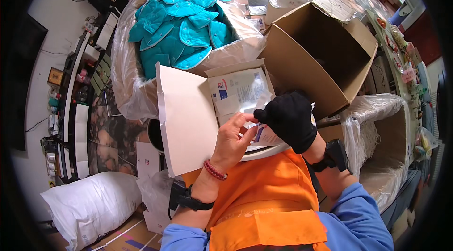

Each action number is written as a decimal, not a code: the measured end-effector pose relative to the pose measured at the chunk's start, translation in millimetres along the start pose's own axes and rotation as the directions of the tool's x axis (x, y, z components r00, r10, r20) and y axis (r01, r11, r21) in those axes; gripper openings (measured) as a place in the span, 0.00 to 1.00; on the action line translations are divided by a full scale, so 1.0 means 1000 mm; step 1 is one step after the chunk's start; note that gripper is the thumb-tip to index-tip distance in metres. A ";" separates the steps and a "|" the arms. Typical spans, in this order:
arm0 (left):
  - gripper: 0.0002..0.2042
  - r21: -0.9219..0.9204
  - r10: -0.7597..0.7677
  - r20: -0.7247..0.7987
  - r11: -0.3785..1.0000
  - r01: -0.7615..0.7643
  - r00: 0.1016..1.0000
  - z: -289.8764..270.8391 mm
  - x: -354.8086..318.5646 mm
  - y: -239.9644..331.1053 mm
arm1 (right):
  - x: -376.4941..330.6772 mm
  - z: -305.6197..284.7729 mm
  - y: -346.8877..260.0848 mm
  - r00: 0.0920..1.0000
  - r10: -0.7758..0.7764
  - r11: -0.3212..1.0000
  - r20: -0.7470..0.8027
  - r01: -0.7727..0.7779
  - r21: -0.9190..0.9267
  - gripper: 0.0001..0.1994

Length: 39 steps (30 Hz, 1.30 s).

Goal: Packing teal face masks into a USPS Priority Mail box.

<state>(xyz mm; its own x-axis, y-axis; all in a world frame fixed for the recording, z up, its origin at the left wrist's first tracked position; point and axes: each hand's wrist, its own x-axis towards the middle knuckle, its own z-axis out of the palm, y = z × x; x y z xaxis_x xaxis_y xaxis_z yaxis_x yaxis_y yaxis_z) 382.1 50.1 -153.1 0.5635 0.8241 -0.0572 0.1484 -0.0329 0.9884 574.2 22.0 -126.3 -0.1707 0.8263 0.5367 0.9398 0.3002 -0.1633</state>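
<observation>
Bare left hand and black-gloved right hand, both pinched shut on a clear plastic packet held over the small open box; the thin, slippery film could slide free.

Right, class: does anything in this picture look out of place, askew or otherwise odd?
One oddity: only the right hand wears a black glove; the left hand is bare. Both pinch a clear plastic packet over a small open box. The big cardboard box lies tipped on its side, open.
</observation>
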 end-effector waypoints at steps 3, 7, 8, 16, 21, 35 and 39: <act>0.11 -0.072 -0.073 -0.025 0.995 0.071 0.997 0.000 0.000 0.000 | 0.001 0.002 0.003 0.999 0.036 0.999 -0.019 -0.036 -0.003 0.16; 0.16 0.031 -0.021 0.097 0.999 0.018 0.995 0.004 -0.003 -0.011 | 0.002 0.007 0.006 0.997 0.040 0.999 -0.068 -0.039 0.014 0.19; 0.16 0.032 -0.021 0.100 0.999 0.018 0.995 0.007 -0.003 -0.011 | 0.003 0.007 0.004 0.998 0.049 0.999 -0.041 -0.048 0.025 0.20; 0.18 0.168 -0.037 0.000 0.985 0.037 0.999 0.014 -0.001 -0.021 | 0.003 0.019 -0.002 0.992 0.125 0.982 0.017 -0.127 0.142 0.19; 0.20 0.263 0.142 -0.064 0.957 -0.121 0.988 0.008 0.004 -0.015 | -0.015 0.011 0.013 0.995 0.085 0.992 0.043 -0.089 0.094 0.19; 0.26 -0.095 0.048 0.105 0.995 -0.038 0.993 0.000 0.002 -0.038 | -0.039 -0.014 0.037 0.938 0.299 0.831 0.174 -0.346 0.437 0.21; 0.32 0.204 0.234 -0.063 0.955 -0.217 0.970 0.007 0.005 -0.027 | -0.032 -0.023 0.030 0.896 0.274 0.798 0.350 -0.415 0.437 0.20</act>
<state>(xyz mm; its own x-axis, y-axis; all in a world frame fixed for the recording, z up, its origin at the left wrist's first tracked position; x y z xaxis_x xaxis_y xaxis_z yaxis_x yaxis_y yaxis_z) 386.8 50.6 -180.7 0.5303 0.8274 0.1849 0.1850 -0.3258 0.9272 614.7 -6.5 -129.6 0.0013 0.9893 0.1461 0.6918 0.1046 -0.7145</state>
